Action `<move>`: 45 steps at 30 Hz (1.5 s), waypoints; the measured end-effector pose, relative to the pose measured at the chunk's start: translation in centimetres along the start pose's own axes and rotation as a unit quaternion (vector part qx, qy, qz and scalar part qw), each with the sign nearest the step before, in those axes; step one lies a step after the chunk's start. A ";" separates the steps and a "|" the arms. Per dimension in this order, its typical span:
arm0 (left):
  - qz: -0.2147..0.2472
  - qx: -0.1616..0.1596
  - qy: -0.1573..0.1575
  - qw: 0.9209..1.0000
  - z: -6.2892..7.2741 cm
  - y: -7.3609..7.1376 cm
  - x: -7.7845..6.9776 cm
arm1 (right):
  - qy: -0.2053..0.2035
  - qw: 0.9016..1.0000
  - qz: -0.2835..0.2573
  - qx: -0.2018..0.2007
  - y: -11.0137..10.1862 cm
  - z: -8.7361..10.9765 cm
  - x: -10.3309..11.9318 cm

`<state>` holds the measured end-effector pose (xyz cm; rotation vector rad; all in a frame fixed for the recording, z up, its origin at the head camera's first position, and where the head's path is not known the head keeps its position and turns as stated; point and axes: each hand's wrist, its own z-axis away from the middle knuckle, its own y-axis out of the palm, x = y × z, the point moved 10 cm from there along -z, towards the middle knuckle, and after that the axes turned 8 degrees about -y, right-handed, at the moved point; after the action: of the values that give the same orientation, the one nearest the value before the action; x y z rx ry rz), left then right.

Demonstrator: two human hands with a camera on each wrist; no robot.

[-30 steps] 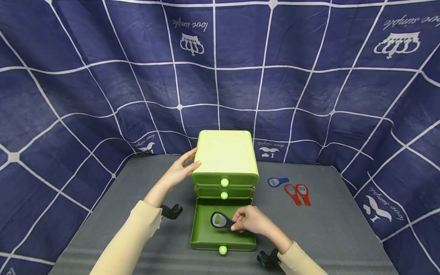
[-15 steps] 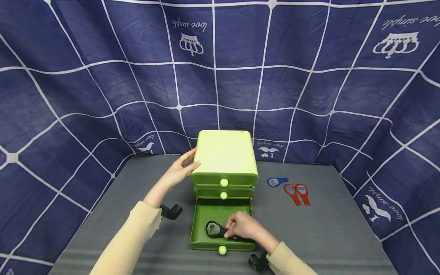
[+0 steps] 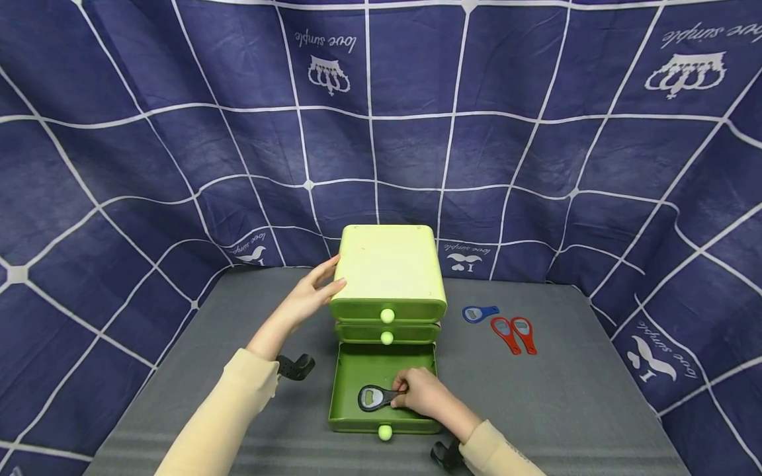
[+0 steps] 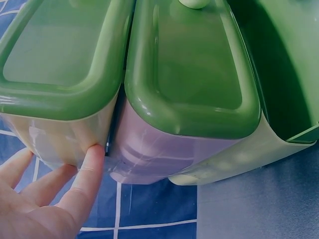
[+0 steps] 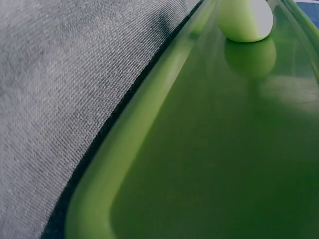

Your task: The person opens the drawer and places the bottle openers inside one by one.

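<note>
A mini drawer cabinet [image 3: 389, 264] with a pale yellow top and green drawer fronts stands mid-table. Its bottom drawer [image 3: 351, 370] is pulled out. Inside that drawer, my right hand [image 3: 424, 395] pinches the handle of a black bottle opener [image 3: 364, 406], whose round head points left, low over the drawer floor. My left hand [image 3: 302, 301] rests against the cabinet's left side, fingers spread and fairly straight. In the left wrist view, its fingertips [image 4: 93, 152] touch the top unit's side. The right wrist view shows only the drawer front [image 5: 214, 149] and its knob [image 5: 245, 20]; the right hand is hidden there.
A blue bottle opener [image 3: 489, 310] and two red ones, the left red opener [image 3: 510, 340] and the right red opener [image 3: 529, 342], lie on the grey table [image 3: 571, 396] right of the cabinet. Behind hangs a navy curtain [image 3: 411, 152] with white lines.
The right hand has lowered the black bottle opener toward the front of the drawer, shifting slightly left. In the last half second it has barely moved. The left hand stays against the cabinet.
</note>
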<state>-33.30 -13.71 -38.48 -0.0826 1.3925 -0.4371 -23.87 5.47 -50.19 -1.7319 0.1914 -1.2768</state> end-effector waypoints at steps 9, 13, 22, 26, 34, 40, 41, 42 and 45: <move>0.004 0.001 0.003 1.000 0.1 -0.1 0.0 | -0.031 0.999 -0.026 -0.005 -1.1 0.6 0.5; -0.002 -0.001 0.004 1.000 0.1 -0.2 0.0 | -0.040 0.997 -0.057 -0.025 -2.6 1.0 0.2; 0.001 -0.005 0.006 1.000 0.1 -0.3 -0.1 | -0.002 0.988 -0.099 -0.118 -7.3 2.9 -3.0; 0.004 -0.005 0.008 1.000 0.1 -0.3 -0.1 | 0.029 0.983 -0.087 -0.159 -9.3 3.6 -5.3; 0.004 0.000 0.008 1.000 0.1 -0.1 -0.1 | 0.126 0.961 -0.062 -0.240 -13.9 5.9 -11.1; 0.003 0.001 0.009 1.000 0.0 -0.1 -0.2 | 0.184 0.949 -0.014 -0.257 -15.5 7.9 -14.6; 0.002 0.000 0.009 1.000 0.0 -0.1 -0.2 | 0.191 0.947 -0.008 -0.258 -15.6 8.2 -15.0; 0.001 0.000 0.009 1.000 0.0 -0.1 -0.2 | 0.198 0.945 -0.003 -0.260 -15.6 8.5 -15.5; -0.003 0.000 0.009 1.000 0.0 -0.1 -0.2 | 0.211 0.938 0.018 -0.275 -15.8 9.3 -17.0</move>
<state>-33.33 -13.69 -38.31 -0.0822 1.4092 -0.4432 -29.91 29.67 -49.75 -1.8640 0.8995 -1.6628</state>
